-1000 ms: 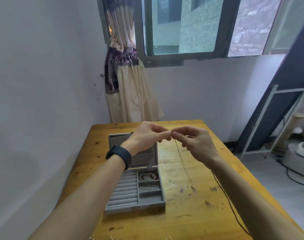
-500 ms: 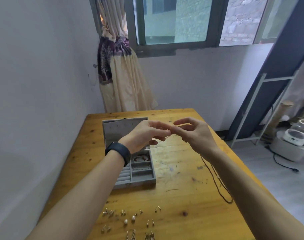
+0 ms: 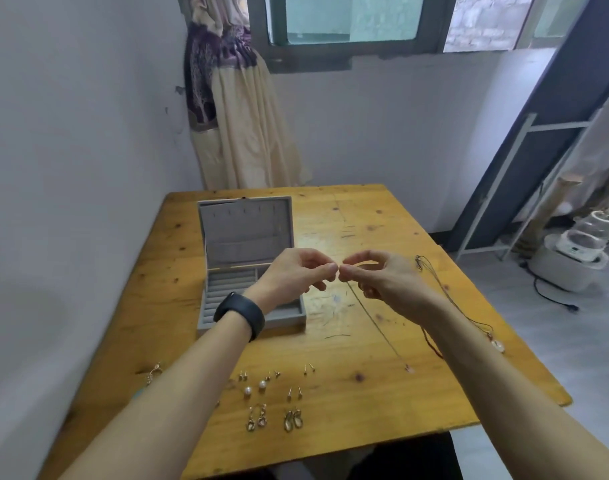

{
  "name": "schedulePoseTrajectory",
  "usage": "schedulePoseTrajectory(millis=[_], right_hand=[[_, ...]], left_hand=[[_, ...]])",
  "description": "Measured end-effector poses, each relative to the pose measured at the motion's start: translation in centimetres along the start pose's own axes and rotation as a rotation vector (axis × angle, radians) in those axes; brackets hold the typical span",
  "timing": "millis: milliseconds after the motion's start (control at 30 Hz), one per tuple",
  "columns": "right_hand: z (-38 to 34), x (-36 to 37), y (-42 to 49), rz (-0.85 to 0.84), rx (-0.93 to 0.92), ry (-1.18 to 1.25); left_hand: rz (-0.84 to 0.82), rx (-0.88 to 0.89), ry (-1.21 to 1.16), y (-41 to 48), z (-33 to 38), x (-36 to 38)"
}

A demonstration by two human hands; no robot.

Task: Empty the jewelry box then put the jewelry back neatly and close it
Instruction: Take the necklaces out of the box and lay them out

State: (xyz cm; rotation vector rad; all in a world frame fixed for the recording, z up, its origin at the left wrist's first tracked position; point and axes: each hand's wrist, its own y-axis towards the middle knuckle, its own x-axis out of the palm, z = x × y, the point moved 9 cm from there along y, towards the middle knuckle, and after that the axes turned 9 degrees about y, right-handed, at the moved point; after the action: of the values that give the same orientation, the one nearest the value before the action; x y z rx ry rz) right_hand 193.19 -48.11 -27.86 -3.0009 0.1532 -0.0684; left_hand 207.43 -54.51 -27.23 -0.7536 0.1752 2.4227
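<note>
A grey jewelry box (image 3: 223,296) stands open on the wooden table (image 3: 348,386), its lid upright. My left hand (image 3: 292,277) and my right hand (image 3: 382,277) meet fingertip to fingertip above the table, right of the box. Both pinch the top of a thin chain necklace (image 3: 376,322) that hangs down to a small pendant (image 3: 408,368) near the table. Several pairs of earrings (image 3: 273,396) lie in rows near the front edge. A dark cord necklace (image 3: 445,292) lies to the right, partly behind my right arm.
A small gold piece (image 3: 154,372) lies at the table's left front. The wall runs close along the left side, with a tied curtain (image 3: 240,126) behind. A white rack (image 3: 518,188) and an appliance with a cable (image 3: 573,258) are on the floor to the right.
The view has tilted down, so the earrings now show in full. My hands have stayed pinched together on the chain, which again hangs down as it did a second ago.
</note>
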Motion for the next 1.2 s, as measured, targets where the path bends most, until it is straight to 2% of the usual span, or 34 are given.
schedulePoseTrajectory(millis=[100, 300, 433, 600, 700, 900, 1000, 1100, 1200], right_hand=[[1.6, 1.2, -0.4, -0.131, 0.096, -0.015], [3.5, -0.4, -2.1, -0.095, 0.056, -0.175], [5.5, -2.0, -4.0, 0.002, -0.002, -0.190], [9.3, -4.8, -6.3, 0.197, 0.015, -0.209], [11.3, -6.7, -7.4, 0.299, 0.017, -0.337], [13.6, -8.8, -8.9, 0.442, 0.070, -0.587], [13.3, -9.7, -8.6, 0.525, 0.000, -0.725], [12.5, -9.6, -8.0, 0.585, -0.096, -0.854], [12.4, -9.8, -7.7, 0.664, -0.102, -0.918]], left_hand=[[0.035, 0.050, 0.102, 0.1, 0.3, -0.1], [0.201, 0.049, 0.083, 1.2, -0.1, -2.2], [0.229, 0.051, 0.146, 2.2, -0.6, -1.7], [0.209, 0.056, 0.218, 4.8, -1.5, 1.3], [0.165, 0.069, 0.314, 6.8, -2.3, 4.2], [0.116, 0.109, 0.675, 11.1, -3.7, 9.8], [0.104, 0.130, 0.822, 13.3, -4.0, 11.9], [0.134, 0.166, 0.902, 15.0, -4.3, 13.1], [0.163, 0.159, 0.896, 16.1, -4.8, 13.6]])
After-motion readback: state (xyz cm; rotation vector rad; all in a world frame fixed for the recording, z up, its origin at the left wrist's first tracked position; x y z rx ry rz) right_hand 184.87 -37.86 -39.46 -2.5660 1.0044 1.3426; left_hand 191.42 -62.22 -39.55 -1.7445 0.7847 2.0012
